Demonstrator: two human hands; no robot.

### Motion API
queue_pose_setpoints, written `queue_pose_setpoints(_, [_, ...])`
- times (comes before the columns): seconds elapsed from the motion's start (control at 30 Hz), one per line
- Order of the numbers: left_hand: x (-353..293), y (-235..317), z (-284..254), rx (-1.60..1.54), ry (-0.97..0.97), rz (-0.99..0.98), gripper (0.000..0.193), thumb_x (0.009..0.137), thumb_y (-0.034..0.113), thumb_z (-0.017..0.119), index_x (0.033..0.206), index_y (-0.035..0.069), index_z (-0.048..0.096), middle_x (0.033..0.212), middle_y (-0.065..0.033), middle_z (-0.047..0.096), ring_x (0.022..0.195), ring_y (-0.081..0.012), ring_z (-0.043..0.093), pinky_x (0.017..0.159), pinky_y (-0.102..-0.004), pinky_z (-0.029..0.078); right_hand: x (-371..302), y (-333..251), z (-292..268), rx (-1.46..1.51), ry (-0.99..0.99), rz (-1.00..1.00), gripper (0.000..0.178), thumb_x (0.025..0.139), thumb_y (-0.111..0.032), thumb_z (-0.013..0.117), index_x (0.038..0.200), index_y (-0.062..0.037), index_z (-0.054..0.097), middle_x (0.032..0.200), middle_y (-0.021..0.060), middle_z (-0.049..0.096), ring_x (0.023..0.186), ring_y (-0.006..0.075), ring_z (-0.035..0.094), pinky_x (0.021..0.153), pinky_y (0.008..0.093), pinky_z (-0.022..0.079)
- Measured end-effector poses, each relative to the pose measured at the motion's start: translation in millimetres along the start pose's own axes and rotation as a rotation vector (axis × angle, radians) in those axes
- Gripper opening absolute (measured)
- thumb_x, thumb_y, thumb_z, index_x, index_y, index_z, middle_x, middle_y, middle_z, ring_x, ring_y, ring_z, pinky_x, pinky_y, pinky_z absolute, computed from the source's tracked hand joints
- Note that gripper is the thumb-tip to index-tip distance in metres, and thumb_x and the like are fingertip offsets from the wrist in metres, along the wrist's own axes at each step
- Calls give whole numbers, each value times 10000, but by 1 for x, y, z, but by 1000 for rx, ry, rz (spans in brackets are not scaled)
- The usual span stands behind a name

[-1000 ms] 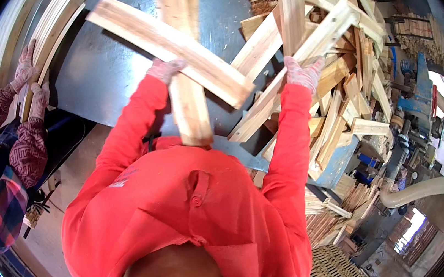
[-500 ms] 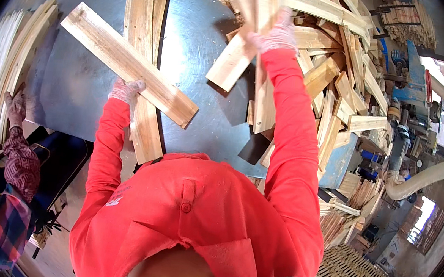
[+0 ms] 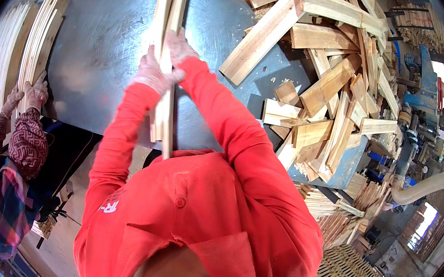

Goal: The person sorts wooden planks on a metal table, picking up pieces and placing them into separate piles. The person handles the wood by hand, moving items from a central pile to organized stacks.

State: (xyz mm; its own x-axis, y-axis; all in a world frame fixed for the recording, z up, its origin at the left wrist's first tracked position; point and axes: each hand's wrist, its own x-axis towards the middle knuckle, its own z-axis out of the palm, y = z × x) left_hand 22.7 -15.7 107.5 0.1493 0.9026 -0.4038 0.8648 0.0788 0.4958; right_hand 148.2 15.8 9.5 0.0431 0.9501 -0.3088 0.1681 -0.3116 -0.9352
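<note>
Several wooden boards (image 3: 176, 8) stand on edge, nearly side by side, on the metal table (image 3: 93, 56) in front of me. My left hand (image 3: 154, 71), in a thin whitish glove, is closed round these boards near their middle. Just beyond it my right hand (image 3: 178, 49), gloved the same way, grips them from the right side. The boards' near ends come close to my chest, and their lower parts are partly hidden by my hands. To the right, a single board (image 3: 265, 36) lies slanting on the table, its far end among other boards.
A large jumbled pile of boards (image 3: 325, 87) covers the table's right side, with sawdust about it. At the left, a co-worker's gloved hands (image 3: 35, 94) hold a row of upright boards (image 3: 43, 33). A pale flexible hose (image 3: 433, 178) and machinery stand at the far right.
The boards that lay flat and crossed are now gathered on edge in one bundle. My right hand has come left from the pile to join my left hand, which moved slightly right and away.
</note>
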Motion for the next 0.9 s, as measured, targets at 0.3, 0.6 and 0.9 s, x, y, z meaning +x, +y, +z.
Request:
queue_pose_setpoints(0.3, [-4,40,12,211,87,-151,1053,720,344,772,1507,124,109,1399,-245,376,1251,-400,456,1022,-459,415,-96,-32,-135,-524,1145,189,736,794,-433,727,1296,53,496,1207,239,575,1112,329,569,982,379,435])
queue_pose_setpoints(0.6, [-15,-15,-26,398,101,-125,949,742,408,750,1481,131,223,1431,-213,381,1297,-381,415,1036,-464,396,-114,62,-9,-35,316,215,415,913,-315,575,1141,31,552,969,218,667,896,319,652,763,435,535])
queue_pose_setpoints(0.9, [-29,-15,1,421,176,-124,1056,704,418,778,1505,109,164,1520,-209,251,1342,-371,361,1072,-454,355,-101,-45,-37,-532,-315,-173,595,889,-392,483,1328,7,445,1051,241,643,968,362,638,902,434,486])
